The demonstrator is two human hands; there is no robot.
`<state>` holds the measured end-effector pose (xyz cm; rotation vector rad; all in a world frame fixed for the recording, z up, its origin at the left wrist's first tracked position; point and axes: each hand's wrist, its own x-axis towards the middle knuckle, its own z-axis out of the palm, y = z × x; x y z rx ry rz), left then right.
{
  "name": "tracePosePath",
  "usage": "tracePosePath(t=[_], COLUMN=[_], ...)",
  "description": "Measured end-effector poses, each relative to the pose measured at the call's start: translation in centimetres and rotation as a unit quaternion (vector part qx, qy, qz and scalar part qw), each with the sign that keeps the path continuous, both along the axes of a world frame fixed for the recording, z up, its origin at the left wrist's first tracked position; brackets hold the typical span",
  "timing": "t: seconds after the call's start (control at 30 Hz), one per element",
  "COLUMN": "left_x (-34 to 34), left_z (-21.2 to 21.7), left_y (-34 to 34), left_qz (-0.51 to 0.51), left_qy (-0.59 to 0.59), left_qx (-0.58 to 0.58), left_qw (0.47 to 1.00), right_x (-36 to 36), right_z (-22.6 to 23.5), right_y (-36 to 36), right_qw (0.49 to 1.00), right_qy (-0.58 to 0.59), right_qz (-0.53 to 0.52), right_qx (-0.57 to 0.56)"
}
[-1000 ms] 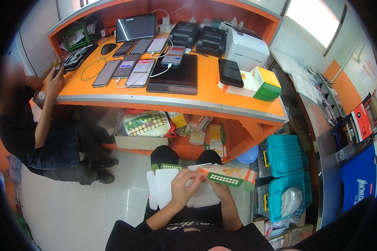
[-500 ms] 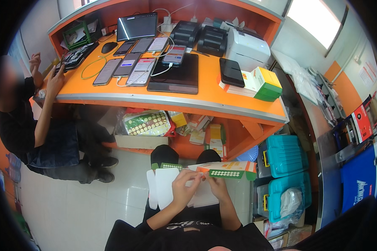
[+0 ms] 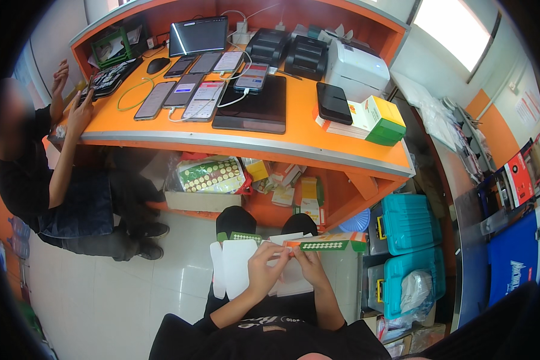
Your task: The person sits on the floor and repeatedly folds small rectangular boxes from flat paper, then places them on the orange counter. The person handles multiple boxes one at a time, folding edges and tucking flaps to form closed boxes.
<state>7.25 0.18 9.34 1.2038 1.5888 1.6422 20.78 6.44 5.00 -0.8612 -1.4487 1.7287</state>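
Above my lap I hold a small carton, orange, white and green with a row of pale dots along its green side. My right hand is closed around the near part of it from below. The thumb and fingers of my left hand pinch the orange end of the same carton; exactly what is between the fingertips is too small to make out. Flattened cardboard sheets, white side up, lie across my thighs next to my left hand. A green dotted edge shows at their far end.
Ahead stands an orange desk with several phones, a laptop, a white printer and a yellow-green carton. At the left sits another person holding a phone. Teal toolboxes stand at the right.
The carton has tilted slightly, so its upper orange-and-white face shows less. My hands stay almost in place. The other person's raised hand has shifted a little.
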Motion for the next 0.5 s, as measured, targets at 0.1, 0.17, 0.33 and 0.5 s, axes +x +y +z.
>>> tracePosePath(t=[0.1,0.17,0.33,0.5], left_x=[0.11,0.11,-0.24,-0.57], left_z=[-0.06,-0.11,-0.22,-0.09], left_y=[-0.09,-0.08,-0.12,0.07], left_qz=[-0.006,-0.006,-0.010,-0.018], left_qy=[-0.018,-0.021,-0.016,-0.021], left_qx=[-0.021,-0.018,-0.019,-0.010], left_qw=[1.000,1.000,1.000,1.000], right_x=[-0.13,-0.21,-0.29,-0.55], right_z=[-0.08,-0.10,0.07,0.72], right_y=[-0.08,-0.15,-0.05,-0.44], right_qw=[0.999,0.996,0.996,0.991], right_qy=[0.020,0.036,0.025,0.055], right_qz=[-0.004,-0.021,-0.056,-0.101], right_qx=[-0.042,-0.082,-0.057,-0.064])
